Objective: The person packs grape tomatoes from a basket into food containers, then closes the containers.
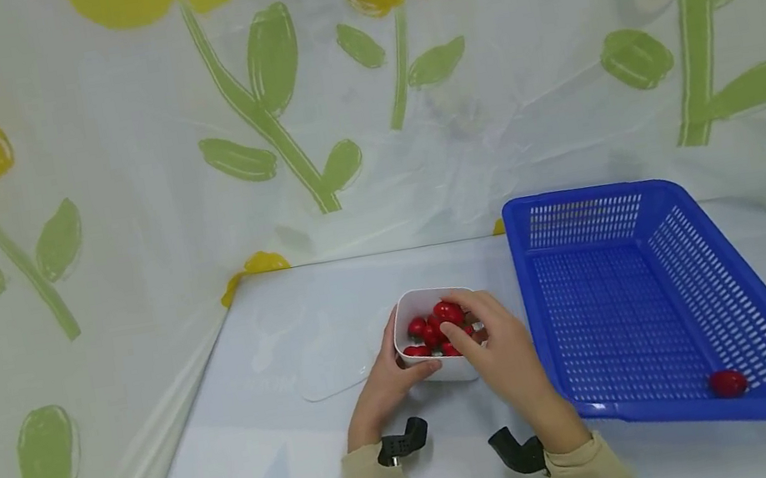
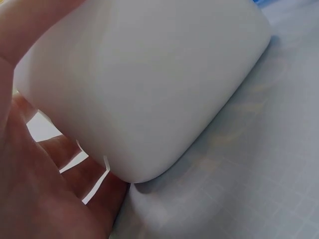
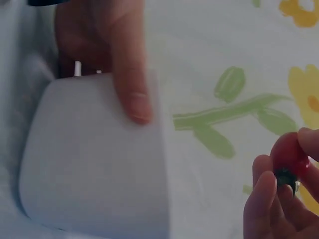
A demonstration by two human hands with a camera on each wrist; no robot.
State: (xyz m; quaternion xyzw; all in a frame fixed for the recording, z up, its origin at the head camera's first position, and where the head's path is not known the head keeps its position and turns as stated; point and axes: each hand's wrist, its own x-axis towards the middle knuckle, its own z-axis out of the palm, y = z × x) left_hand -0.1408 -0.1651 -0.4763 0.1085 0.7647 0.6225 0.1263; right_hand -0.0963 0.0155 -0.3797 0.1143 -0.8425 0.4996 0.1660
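A white square container (image 1: 454,369) holding several red cherry tomatoes (image 1: 431,336) stands tilted on the table. My left hand (image 1: 385,380) grips its left side, thumb over the front wall and fingers around the back. In the left wrist view the container's smooth wall (image 2: 149,84) fills most of the picture. My right hand (image 1: 503,346) is over the container, pinching one cherry tomato (image 3: 289,154) between thumb and fingertips. That tomato shows a green stem end in the right wrist view.
A blue perforated basket (image 1: 543,313) stands to the right, with a single red tomato (image 1: 727,383) in its near right corner. Left of the container lies a clear flat plastic piece (image 1: 336,395). Behind the table hangs a flowered cloth (image 1: 423,207).
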